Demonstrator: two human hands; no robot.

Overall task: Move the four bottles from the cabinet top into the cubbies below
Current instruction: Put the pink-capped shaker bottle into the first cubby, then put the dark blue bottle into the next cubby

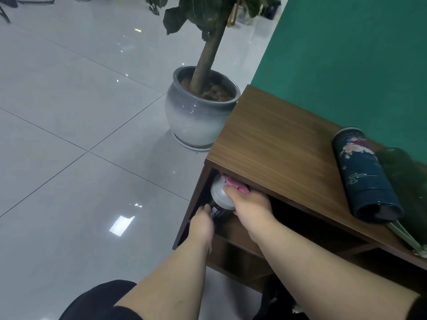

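Observation:
A dark bottle with a grey lid and a pink tab is at the mouth of the upper left cubby of the wooden cabinet. My right hand grips it at the lid and my left hand holds its dark body from below. On the cabinet top stands a dark blue flowered bottle, close to the green wall. A dark green object stands just right of it; I cannot tell whether it is a bottle.
A large potted plant in a grey-white pot stands on the tiled floor just left of the cabinet. A green wall backs the cabinet. Lower cubbies open below my arms. My dark-clothed knee is at the bottom.

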